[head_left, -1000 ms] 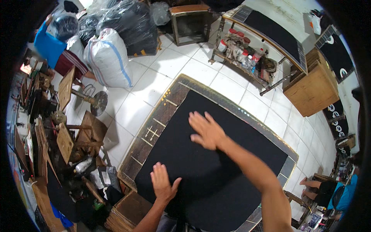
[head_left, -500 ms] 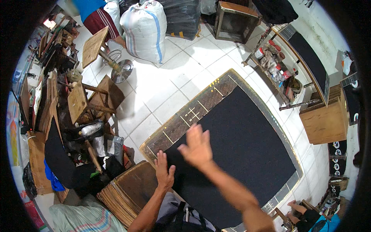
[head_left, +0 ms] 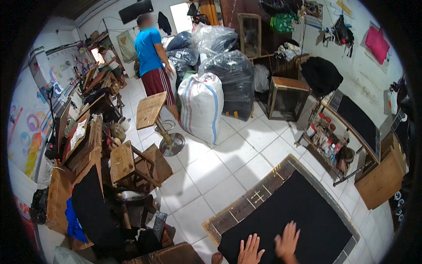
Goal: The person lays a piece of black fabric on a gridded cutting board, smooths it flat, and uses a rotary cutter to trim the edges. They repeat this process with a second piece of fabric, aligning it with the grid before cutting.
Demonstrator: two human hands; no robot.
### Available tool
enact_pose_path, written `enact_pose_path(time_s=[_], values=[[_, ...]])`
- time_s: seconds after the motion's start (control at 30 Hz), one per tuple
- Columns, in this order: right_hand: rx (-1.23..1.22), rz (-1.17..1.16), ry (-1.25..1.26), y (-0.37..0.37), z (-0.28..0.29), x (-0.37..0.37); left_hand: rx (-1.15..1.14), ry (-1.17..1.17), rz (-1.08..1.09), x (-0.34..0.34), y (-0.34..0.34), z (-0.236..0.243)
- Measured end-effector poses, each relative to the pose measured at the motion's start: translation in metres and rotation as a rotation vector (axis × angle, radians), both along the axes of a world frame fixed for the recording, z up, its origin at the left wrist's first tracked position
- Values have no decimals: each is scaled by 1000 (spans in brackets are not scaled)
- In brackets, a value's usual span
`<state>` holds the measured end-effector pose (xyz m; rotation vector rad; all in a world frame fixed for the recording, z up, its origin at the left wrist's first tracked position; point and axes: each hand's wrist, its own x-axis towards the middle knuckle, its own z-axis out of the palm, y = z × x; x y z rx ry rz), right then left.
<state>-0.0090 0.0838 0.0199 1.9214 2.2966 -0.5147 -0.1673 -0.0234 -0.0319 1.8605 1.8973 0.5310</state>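
Note:
A black cloth panel [head_left: 283,207] lies flat on a dark board [head_left: 233,214] with pale guide marks along its edge. On the near part of the cloth rests my left hand [head_left: 249,251], palm down and fingers stretched. To its right my right hand [head_left: 288,241] is spread over the same cloth, slightly blurred. Neither hand grips anything. The near end of the cloth and board runs out of the picture below.
Beyond the board stand a wooden stool [head_left: 127,165], a round-based metal stand [head_left: 171,143] and a white sack [head_left: 201,108]. Another person [head_left: 149,53] is by the sacks. At right is a rack table [head_left: 351,127]; boards and clutter [head_left: 88,145] line the left.
The view has tilted up, showing more of the room, and the board sits lower in it. My left hand has shifted from the board's edge onto the cloth; my right hand stays spread.

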Motion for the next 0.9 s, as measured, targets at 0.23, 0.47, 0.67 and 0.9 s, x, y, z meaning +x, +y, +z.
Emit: enact_pose_path(time_s=[0.23, 0.47, 0.67, 0.9], values=[[179, 295, 223, -111, -73, 65, 58, 100, 24, 18, 9, -5], [108, 296, 19, 79, -42, 206, -40, 229, -357, 109, -92, -10], [133, 158, -68, 81, -11, 223, -59, 226, -381, 102, -116, -10], [201, 213, -9, 66, -29, 306, -212, 267, -342, 110, -144, -9]])
